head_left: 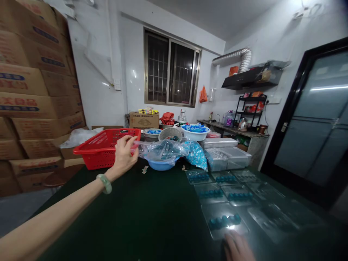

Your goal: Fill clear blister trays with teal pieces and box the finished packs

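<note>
1. The left hand (123, 156) is pinching the end of a clear plastic bag (163, 150) between thumb and fingers, with a jade bangle (104, 183) sitting on its wrist.
2. The bag is stretching away to the right of that pinch, its long axis running roughly along the far edge of the dark green worktop (122, 217).
3. The bag is lying over a blue plastic basin (160, 166) near that far edge, with a red plastic basket (107, 148) resting just left of the hand.
4. The right hand (237, 247) is blurred at the near edge of the picture, its fingers curling; whether it is gripping anything, I cannot tell.
5. The nearest thing to it is a clear blister tray (224, 221) holding teal pieces, one of several spreading across the worktop's right side.
</note>
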Tool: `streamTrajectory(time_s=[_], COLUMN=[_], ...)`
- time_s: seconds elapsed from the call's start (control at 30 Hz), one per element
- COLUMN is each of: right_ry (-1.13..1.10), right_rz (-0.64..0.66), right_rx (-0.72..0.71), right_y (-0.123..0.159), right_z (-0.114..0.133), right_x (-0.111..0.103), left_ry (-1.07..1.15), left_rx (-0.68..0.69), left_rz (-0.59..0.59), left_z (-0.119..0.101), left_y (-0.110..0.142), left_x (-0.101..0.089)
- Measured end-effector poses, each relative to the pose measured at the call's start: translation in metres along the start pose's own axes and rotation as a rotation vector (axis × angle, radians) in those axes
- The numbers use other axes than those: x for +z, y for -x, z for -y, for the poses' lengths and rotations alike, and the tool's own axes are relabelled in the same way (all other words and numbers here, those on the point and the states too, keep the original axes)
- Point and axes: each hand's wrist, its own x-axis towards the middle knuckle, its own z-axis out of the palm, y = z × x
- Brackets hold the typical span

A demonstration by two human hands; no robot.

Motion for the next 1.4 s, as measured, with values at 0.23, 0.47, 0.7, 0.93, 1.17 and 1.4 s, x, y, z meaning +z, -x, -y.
streamTrajectory(time_s=[0.23, 0.47, 0.7, 0.93, 1.17, 1.4], right_ry=[-0.041, -0.309, -0.503, -0.426, -0.286, -0.205], right_rz=[-0.055, 0.082, 0.424, 0.405, 0.378, 0.374], right_rx=[0.026, 0.338, 0.718, 0.814, 0.884, 0.868], right_y=[-0.010, -0.056, -0.120, -0.186, -0.225, -0.226], right_z=[0.005, -0.044, -0.123, -0.124, -0.110, -0.105], right_x=[-0.013, -0.045, 0.036, 0.119, 0.156, 0.157], left_ry=[0.318, 0.201, 0.221, 0.233, 0.199, 0.240], left_rx=[0.474, 0.274, 0.096, 0.030, -0.010, -0.013], left_rz=[0.306, 1.385, 1.636, 1.672, 1.700, 1.678], left_z=[-0.131, -0.123, -0.068, -0.078, -0.083, -0.085], left_y=[0.007, 0.099, 0.145, 0.147, 0.146, 0.144], left_x=[0.009, 0.002, -0.006, -0.002, -0.002, -0.003])
